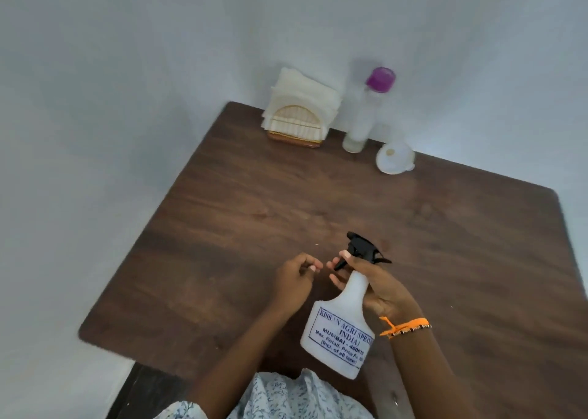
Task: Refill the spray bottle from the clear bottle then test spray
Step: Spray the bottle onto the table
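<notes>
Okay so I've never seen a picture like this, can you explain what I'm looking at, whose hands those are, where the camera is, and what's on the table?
There is no machine here. A person wears a wide-angle camera on the head, so this one picture looks forward and down at that person's own hands. The right hand has its grip round the neck of a white spray bottle with a black trigger head, lifted and tilted over the brown wooden table. The left hand is beside it, fingers loosely curled, holding nothing. At the table's far edge stand a napkin holder, a clear bottle with a purple cap, and a white funnel.
</notes>
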A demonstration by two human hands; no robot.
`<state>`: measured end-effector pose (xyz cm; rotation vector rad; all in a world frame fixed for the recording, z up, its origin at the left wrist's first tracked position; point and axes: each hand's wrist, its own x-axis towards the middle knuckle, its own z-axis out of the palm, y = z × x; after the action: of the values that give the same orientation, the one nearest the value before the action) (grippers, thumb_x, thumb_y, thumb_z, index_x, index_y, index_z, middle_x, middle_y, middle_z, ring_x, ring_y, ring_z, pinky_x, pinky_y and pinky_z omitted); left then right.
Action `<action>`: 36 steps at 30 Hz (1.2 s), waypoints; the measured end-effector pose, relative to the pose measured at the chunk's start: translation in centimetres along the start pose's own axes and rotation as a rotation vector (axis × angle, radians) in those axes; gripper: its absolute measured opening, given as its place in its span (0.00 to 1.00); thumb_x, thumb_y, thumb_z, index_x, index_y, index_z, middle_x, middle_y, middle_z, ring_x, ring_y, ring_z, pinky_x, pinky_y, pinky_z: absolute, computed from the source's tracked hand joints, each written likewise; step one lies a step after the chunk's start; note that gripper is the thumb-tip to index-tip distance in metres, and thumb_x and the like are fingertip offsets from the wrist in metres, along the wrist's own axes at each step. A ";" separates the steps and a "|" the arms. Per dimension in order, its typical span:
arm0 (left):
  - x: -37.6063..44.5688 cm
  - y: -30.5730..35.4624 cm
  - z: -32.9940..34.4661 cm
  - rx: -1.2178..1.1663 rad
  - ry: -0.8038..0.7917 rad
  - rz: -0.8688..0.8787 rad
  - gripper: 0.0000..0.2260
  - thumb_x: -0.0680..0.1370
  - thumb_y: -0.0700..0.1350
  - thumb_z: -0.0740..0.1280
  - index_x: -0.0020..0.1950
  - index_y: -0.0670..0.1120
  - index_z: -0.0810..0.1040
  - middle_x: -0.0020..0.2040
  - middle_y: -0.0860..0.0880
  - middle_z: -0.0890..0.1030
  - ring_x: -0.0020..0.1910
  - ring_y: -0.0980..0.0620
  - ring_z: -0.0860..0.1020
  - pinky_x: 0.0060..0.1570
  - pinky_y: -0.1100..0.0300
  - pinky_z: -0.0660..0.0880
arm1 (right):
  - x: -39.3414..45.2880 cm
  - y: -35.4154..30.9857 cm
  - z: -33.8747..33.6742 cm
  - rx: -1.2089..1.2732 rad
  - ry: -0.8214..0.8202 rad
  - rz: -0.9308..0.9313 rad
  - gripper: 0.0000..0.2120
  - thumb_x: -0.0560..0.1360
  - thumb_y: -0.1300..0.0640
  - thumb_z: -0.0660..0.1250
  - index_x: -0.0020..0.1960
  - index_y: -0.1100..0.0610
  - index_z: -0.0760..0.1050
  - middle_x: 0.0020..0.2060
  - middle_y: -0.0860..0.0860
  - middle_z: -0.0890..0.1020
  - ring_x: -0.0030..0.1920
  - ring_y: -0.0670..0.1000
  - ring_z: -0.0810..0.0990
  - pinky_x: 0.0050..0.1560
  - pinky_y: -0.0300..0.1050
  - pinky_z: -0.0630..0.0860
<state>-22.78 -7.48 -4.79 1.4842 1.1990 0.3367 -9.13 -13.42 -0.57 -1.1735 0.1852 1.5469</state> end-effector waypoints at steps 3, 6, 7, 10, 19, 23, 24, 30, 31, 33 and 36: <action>0.1 1.2 2.7 0.050 -0.114 0.055 0.12 0.77 0.36 0.61 0.40 0.52 0.76 0.39 0.55 0.79 0.37 0.57 0.75 0.45 0.58 0.73 | -2.0 -0.6 -4.3 0.154 0.145 -0.056 0.03 0.72 0.62 0.65 0.41 0.62 0.74 0.35 0.56 0.76 0.43 0.54 0.78 0.34 0.44 0.81; 0.1 2.2 5.4 0.068 -0.225 0.100 0.14 0.76 0.34 0.61 0.39 0.53 0.75 0.38 0.57 0.77 0.36 0.60 0.74 0.46 0.59 0.72 | -3.5 -1.8 -8.2 0.236 0.285 -0.081 0.07 0.76 0.61 0.63 0.40 0.62 0.74 0.35 0.55 0.75 0.42 0.53 0.77 0.33 0.45 0.82; 0.0 2.4 6.3 0.076 -0.257 0.111 0.14 0.76 0.34 0.61 0.39 0.53 0.75 0.39 0.57 0.77 0.36 0.60 0.73 0.46 0.59 0.72 | -3.9 -2.2 -9.0 0.242 0.311 -0.081 0.07 0.76 0.61 0.63 0.40 0.61 0.73 0.35 0.55 0.75 0.41 0.53 0.76 0.32 0.45 0.81; 0.0 2.9 8.4 0.098 -0.291 0.134 0.13 0.76 0.35 0.61 0.40 0.51 0.77 0.40 0.55 0.78 0.36 0.60 0.74 0.45 0.61 0.73 | -4.4 -3.0 -10.5 0.237 0.377 -0.060 0.07 0.75 0.60 0.65 0.39 0.61 0.72 0.33 0.54 0.72 0.36 0.50 0.73 0.28 0.42 0.80; -0.8 3.4 10.9 0.158 -0.297 0.167 0.10 0.76 0.36 0.63 0.42 0.50 0.78 0.42 0.55 0.80 0.39 0.59 0.76 0.46 0.59 0.75 | -5.1 -3.4 -12.2 0.251 0.355 -0.076 0.04 0.74 0.62 0.67 0.43 0.62 0.73 0.35 0.56 0.74 0.40 0.54 0.76 0.34 0.50 0.82; -1.0 3.5 11.3 0.157 -0.286 0.168 0.11 0.76 0.36 0.63 0.41 0.50 0.78 0.41 0.55 0.80 0.38 0.60 0.75 0.44 0.63 0.73 | -4.9 -3.7 -12.9 0.217 0.429 -0.079 0.07 0.74 0.60 0.67 0.41 0.61 0.72 0.33 0.54 0.72 0.36 0.51 0.74 0.32 0.44 0.81; -1.0 3.5 11.4 0.161 -0.284 0.170 0.11 0.76 0.36 0.62 0.41 0.50 0.78 0.41 0.55 0.80 0.38 0.60 0.76 0.44 0.64 0.72 | -4.9 -3.8 -13.2 0.219 0.449 -0.073 0.07 0.74 0.60 0.68 0.40 0.61 0.71 0.33 0.54 0.71 0.35 0.51 0.73 0.31 0.44 0.81; -1.0 3.9 11.9 0.164 -0.275 0.161 0.11 0.76 0.35 0.62 0.41 0.50 0.78 0.41 0.56 0.79 0.39 0.60 0.75 0.44 0.65 0.72 | -5.9 -4.2 -14.3 0.331 0.385 -0.148 0.05 0.73 0.61 0.68 0.44 0.63 0.73 0.37 0.58 0.75 0.43 0.55 0.77 0.41 0.52 0.82; -1.0 4.0 12.0 0.161 -0.276 0.158 0.11 0.76 0.36 0.63 0.41 0.51 0.78 0.41 0.56 0.79 0.39 0.60 0.76 0.45 0.63 0.72 | -6.2 -4.5 -14.4 0.314 0.377 -0.173 0.04 0.74 0.62 0.67 0.45 0.63 0.74 0.38 0.59 0.76 0.45 0.56 0.77 0.47 0.55 0.81; -0.9 4.2 12.1 0.154 -0.281 0.144 0.11 0.76 0.36 0.63 0.41 0.52 0.77 0.42 0.55 0.80 0.40 0.58 0.76 0.48 0.61 0.73 | -6.7 -5.3 -14.5 0.254 0.359 -0.225 0.04 0.74 0.62 0.66 0.47 0.62 0.74 0.41 0.59 0.77 0.50 0.57 0.77 0.51 0.58 0.77; -0.7 4.8 12.2 0.144 -0.338 0.133 0.09 0.77 0.37 0.62 0.43 0.49 0.78 0.43 0.54 0.79 0.42 0.57 0.75 0.49 0.61 0.72 | -7.0 -6.9 -14.5 0.108 0.339 -0.380 0.04 0.74 0.62 0.66 0.49 0.59 0.75 0.43 0.57 0.78 0.51 0.54 0.78 0.48 0.57 0.78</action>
<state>-11.47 -14.20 -4.24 1.6727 0.8715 0.0831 3.79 -25.15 0.61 -1.2941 0.2502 0.9910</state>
